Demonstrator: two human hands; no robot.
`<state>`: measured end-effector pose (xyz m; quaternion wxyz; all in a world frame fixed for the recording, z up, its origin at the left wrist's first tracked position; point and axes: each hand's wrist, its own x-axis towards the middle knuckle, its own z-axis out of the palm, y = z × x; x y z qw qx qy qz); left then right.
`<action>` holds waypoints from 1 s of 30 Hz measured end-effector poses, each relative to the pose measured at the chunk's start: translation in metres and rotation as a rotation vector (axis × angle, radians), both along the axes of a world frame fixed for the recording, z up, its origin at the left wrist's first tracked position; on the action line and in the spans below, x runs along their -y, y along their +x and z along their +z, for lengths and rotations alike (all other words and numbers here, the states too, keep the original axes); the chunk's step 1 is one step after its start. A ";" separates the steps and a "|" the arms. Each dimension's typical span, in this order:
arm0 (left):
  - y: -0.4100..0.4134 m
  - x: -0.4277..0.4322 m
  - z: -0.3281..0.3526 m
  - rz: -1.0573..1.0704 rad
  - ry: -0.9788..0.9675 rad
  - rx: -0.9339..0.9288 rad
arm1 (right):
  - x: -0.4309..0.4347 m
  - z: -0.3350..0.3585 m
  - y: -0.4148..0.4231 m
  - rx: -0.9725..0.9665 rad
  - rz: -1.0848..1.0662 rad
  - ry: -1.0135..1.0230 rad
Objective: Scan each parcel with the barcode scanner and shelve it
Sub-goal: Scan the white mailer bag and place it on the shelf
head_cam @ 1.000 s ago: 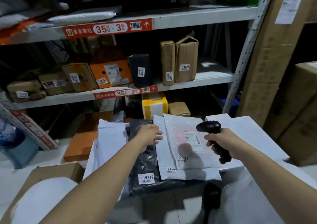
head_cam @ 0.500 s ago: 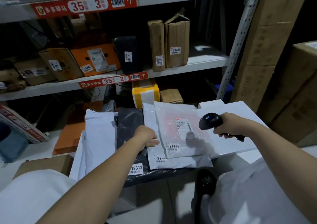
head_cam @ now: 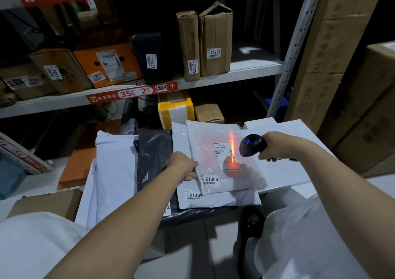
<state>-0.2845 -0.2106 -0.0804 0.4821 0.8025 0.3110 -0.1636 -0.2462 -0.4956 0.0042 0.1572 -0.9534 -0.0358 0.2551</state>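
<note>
Taking the white parcel tagged 21305 (head_cam: 222,159) as the landmark: it lies flat on top of a stack on the tabletop (head_cam: 284,171), between the two hands, its long axis running away from the person.

Nearest the person, below its near edge, a second white parcel marked 21306 (head_cam: 213,199) sticks out from underneath. At its near-left corner the left hand (head_cam: 183,167) is clenched on the edge, thumb and fingers pinching the film, apparently pinning it. Just left of that hand a black mailer (head_cam: 154,157) lies alongside, and further left a white bag (head_cam: 115,163).

To the landmark's right, the right hand (head_cam: 275,146) is wrapped around the grip of the barcode scanner (head_cam: 252,145), whose head hangs just above the parcel's right side and points left at it. A red scan line falls across the shipping label (head_cam: 224,153), running along the parcel's long axis.

The left hand is the nearer one, already touching the parcel, so I judge it will do the lifting once the scan registers; the parcel must then travel forward and up.

Beyond the parcel's far edge stands the shelf (head_cam: 235,73) marked 35-2, holding upright boxes numbered 21205 (head_cam: 189,43) and 21209 (head_cam: 215,41), with open room to their right.
</note>
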 end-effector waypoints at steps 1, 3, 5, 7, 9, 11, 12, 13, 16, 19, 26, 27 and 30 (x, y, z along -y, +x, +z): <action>0.001 0.000 0.000 -0.003 -0.005 -0.003 | 0.001 -0.001 0.001 0.006 0.006 -0.004; -0.001 0.000 0.000 -0.003 -0.016 -0.014 | 0.002 -0.003 0.002 0.010 0.013 -0.009; -0.002 0.001 0.001 -0.001 -0.025 -0.019 | 0.003 -0.003 0.002 0.008 0.021 -0.019; -0.002 0.000 0.001 0.001 -0.044 -0.022 | 0.004 -0.001 0.000 0.005 0.030 -0.021; -0.001 0.000 0.001 -0.007 -0.069 -0.024 | 0.004 0.000 -0.001 0.004 0.035 -0.022; -0.001 0.001 0.002 -0.031 -0.081 -0.031 | 0.003 0.001 -0.003 0.001 0.038 -0.017; -0.001 0.001 0.003 -0.035 -0.087 -0.032 | 0.002 0.002 -0.003 0.001 0.036 -0.005; -0.002 0.001 0.003 -0.040 -0.092 -0.030 | 0.000 0.003 -0.005 0.002 0.035 0.009; -0.001 -0.002 0.001 -0.064 -0.090 -0.020 | -0.004 0.003 -0.004 -0.003 0.021 0.059; -0.001 -0.004 -0.001 -0.097 -0.104 -0.022 | -0.007 0.003 -0.002 -0.020 -0.014 0.125; -0.009 -0.014 0.003 -0.129 -0.205 -0.113 | -0.021 0.002 -0.002 -0.185 -0.218 0.429; -0.011 -0.015 0.003 -0.135 -0.216 -0.123 | -0.024 0.001 -0.003 -0.213 -0.250 0.468; -0.015 -0.018 0.006 -0.148 -0.246 -0.148 | -0.032 -0.004 -0.001 -0.277 -0.355 0.568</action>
